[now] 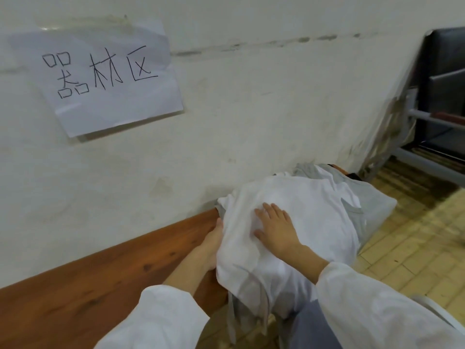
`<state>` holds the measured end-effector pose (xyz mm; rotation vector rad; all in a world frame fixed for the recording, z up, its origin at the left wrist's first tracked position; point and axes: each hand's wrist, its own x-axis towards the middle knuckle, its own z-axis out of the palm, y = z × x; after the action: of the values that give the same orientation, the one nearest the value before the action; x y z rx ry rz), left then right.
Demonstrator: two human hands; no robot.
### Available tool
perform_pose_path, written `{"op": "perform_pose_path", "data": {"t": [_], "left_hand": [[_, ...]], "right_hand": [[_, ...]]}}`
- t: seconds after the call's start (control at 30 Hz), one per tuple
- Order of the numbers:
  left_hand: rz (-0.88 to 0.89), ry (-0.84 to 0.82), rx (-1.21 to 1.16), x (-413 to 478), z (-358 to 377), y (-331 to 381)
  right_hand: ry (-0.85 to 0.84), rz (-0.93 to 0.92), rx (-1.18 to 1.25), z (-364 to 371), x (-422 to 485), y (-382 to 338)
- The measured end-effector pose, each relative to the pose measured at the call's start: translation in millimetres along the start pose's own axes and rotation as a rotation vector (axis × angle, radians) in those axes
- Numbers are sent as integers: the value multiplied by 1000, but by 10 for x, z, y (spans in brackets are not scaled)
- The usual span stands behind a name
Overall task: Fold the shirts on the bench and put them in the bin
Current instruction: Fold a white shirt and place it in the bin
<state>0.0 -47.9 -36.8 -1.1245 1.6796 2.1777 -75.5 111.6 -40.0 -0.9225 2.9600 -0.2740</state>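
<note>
Wooden bench [100, 273], lower frame: white shirt [314, 210] lay lengthwise along it. Right hand [275, 227] pressed flat on top; left hand [210, 245] was at its left edge, grip hidden.

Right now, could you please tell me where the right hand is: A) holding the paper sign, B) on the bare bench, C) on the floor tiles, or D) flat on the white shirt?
D: the right hand lies with fingers straight and spread on top of the white shirt.

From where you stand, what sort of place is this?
Probably an equipment storage corner: a handwritten paper sign reading 器材区 (equipment area) on the white wall, a wooden bench along it, and a metal rack beyond.
</note>
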Motion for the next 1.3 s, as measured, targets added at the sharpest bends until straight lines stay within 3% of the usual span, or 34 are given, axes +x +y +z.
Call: {"op": "perform_pose_path", "data": {"t": [0.1, 0.17, 0.37, 0.6, 0.77, 0.83, 0.9, 1.0, 1.13, 1.3], "left_hand": [[-28, -124, 115, -161, -210, 49], [5, -95, 107, -284, -380, 77], [45, 168, 253, -637, -1191, -16], [91, 644, 249, -1171, -2523, -271], [158, 853, 425, -1404, -3215, -527], [61, 898, 600, -1370, -3254, -682], [-70, 971, 921, -1313, -3135, -849], [58, 965, 1257, -1132, -2868, -1109], [150, 804, 1328, -841, -2599, -1213], [140, 819, 1283, -730, -2908, -1092]], "right_hand": [[-50, 9, -45, -115, -54, -62], [-114, 7, -88, -173, -89, -164], [-270, -166, -240, -110, -247, -817], [-500, -226, -106, 400, -526, -2100], [-499, -306, -42, 609, -672, -3015], [-392, -269, 8, 649, -696, -3203], [-291, -216, 55, 728, -653, -3166], [-246, -200, 26, 881, -588, -2783], [-151, -199, -26, 958, -471, -2305], [-156, -240, -52, 955, -22, -2075]]}}
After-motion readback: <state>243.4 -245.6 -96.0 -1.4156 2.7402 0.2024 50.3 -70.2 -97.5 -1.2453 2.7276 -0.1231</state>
